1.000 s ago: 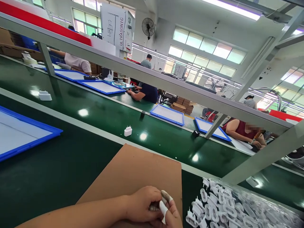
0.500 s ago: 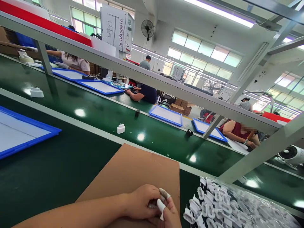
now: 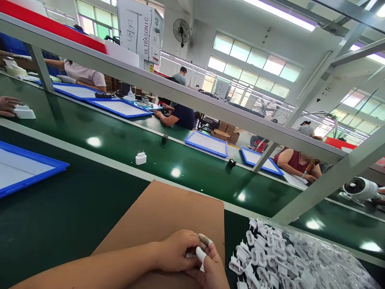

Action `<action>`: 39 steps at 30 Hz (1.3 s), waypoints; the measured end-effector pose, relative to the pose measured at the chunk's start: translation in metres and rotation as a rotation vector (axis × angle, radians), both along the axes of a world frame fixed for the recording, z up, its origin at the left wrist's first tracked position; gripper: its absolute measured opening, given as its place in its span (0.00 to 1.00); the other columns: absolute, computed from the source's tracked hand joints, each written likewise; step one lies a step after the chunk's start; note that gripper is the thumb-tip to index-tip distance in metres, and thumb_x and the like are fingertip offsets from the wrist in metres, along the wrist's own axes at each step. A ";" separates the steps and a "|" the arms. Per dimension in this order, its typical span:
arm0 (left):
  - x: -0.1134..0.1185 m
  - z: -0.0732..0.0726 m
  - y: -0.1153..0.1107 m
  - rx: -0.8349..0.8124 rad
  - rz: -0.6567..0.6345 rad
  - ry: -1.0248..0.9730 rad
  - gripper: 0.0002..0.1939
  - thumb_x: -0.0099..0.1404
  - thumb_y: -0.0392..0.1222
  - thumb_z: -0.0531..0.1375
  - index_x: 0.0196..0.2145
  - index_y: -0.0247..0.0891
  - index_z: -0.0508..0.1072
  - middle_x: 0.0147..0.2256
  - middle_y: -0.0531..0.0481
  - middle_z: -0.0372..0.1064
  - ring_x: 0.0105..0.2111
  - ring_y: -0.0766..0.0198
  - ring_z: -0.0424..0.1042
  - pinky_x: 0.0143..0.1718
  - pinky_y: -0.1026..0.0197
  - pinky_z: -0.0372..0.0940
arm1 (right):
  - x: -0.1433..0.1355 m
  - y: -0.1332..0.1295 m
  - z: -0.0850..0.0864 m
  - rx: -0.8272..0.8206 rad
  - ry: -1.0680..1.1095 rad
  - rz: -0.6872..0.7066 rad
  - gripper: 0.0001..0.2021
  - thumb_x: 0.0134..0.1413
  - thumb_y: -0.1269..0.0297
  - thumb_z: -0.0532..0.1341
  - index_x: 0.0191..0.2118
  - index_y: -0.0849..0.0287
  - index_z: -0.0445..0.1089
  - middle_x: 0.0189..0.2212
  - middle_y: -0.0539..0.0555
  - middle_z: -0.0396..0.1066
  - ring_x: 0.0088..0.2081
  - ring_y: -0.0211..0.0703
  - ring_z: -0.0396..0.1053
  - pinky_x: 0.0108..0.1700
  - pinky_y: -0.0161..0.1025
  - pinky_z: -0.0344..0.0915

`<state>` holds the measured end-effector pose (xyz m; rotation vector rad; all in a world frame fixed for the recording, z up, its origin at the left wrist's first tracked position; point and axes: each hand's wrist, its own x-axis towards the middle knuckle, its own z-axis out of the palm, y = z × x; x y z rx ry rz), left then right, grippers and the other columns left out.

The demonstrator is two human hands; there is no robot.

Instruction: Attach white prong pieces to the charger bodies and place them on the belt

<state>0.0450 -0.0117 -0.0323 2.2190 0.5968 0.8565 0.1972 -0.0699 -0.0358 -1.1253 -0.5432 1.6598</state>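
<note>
**Close Two-Handed Handling**

From where I stand, at far left, a co-worker's hand (image 3: 8,105) is at a white plug adapter (image 3: 25,112) on the green belt (image 3: 111,144). Nearer, a blue-framed tray (image 3: 58,165) lies on the counter (image 3: 75,224). Rightward, a second adapter (image 3: 140,158) stands alone on the belt.

At centre, the left hand (image 3: 177,251) and right hand (image 3: 213,267) meet above a cardboard sheet (image 3: 174,208). Their fingers are curled together; whether they grasp a part cannot be told, since the contact point is hidden. The step in hand appears to be fingertip work; the next move calls for light, precise pressure.

Just right, white plug housings (image 3: 260,257) lie in a clear plastic bag (image 3: 337,257). Its loose film and the diagonal post (image 3: 327,188) beyond could hinder reaching there.
</note>
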 end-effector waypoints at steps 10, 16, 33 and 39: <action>-0.001 0.000 -0.001 -0.050 0.008 0.057 0.04 0.58 0.42 0.64 0.32 0.40 0.75 0.32 0.50 0.76 0.31 0.61 0.71 0.36 0.61 0.63 | 0.012 0.002 -0.006 0.012 0.000 0.103 0.34 0.34 0.53 0.80 0.50 0.54 0.71 0.49 0.58 0.77 0.49 0.55 0.77 0.41 0.48 0.77; -0.001 -0.001 0.001 -0.022 0.016 0.048 0.04 0.57 0.41 0.64 0.31 0.39 0.74 0.30 0.51 0.74 0.29 0.62 0.69 0.33 0.62 0.60 | 0.012 0.001 -0.004 0.020 0.020 0.093 0.31 0.37 0.58 0.78 0.50 0.54 0.71 0.47 0.56 0.78 0.47 0.52 0.78 0.43 0.48 0.77; 0.000 0.004 -0.001 -0.053 -0.005 0.018 0.07 0.54 0.43 0.65 0.32 0.40 0.76 0.31 0.51 0.76 0.30 0.61 0.71 0.33 0.62 0.62 | 0.013 0.001 -0.004 0.004 -0.006 0.111 0.32 0.37 0.59 0.77 0.51 0.52 0.71 0.50 0.56 0.77 0.49 0.54 0.76 0.40 0.44 0.75; 0.000 0.006 -0.001 -0.059 -0.003 0.026 0.07 0.54 0.42 0.65 0.32 0.40 0.77 0.31 0.51 0.76 0.31 0.61 0.72 0.34 0.63 0.62 | 0.012 0.002 -0.005 0.004 0.008 0.134 0.31 0.38 0.60 0.77 0.51 0.51 0.70 0.51 0.55 0.77 0.51 0.53 0.76 0.41 0.44 0.75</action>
